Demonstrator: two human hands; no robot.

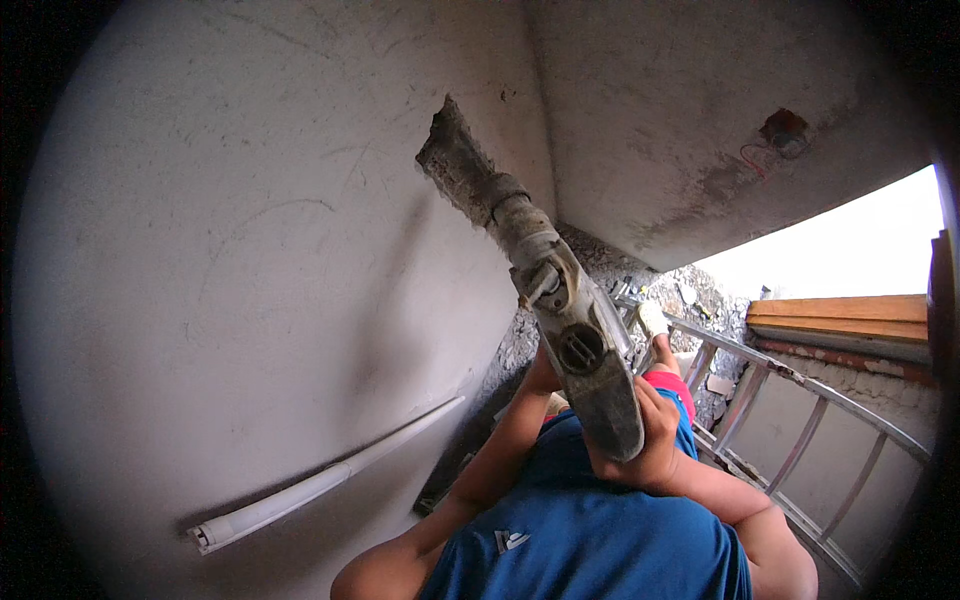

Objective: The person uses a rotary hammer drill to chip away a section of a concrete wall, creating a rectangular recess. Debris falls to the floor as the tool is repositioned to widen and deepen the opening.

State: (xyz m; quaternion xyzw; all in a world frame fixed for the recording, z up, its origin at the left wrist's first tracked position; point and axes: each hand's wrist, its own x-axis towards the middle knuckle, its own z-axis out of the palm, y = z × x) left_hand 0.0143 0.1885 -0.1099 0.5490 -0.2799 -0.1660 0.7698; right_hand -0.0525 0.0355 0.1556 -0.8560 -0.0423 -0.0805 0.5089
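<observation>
The right hand (655,432) is wrapped round the rear of a power hammer (590,345), fingers curled along its right side; the left hand (543,373) is mostly hidden behind the tool's body, so how its fingers stand I cannot tell. The hammer slants up and leftward in front of the person's blue shirt (590,540), its dusty front collar over the lower end of a rough grey gouge (455,155) in the pale wall (230,230); the bit cannot be made out. Below and to the left, 1 white tube light (320,487) runs aslant along that wall. Beyond the hands show red shorts (675,388) and 1 white shoe (652,318), near rubble (690,290) on the floor. To the right a metal ladder (790,375) slopes past a wooden sill (840,310) under a bright opening (830,255). Higher up, 1 broken hole (783,128) with a red wire (752,160) marks the adjoining wall (660,100)
</observation>
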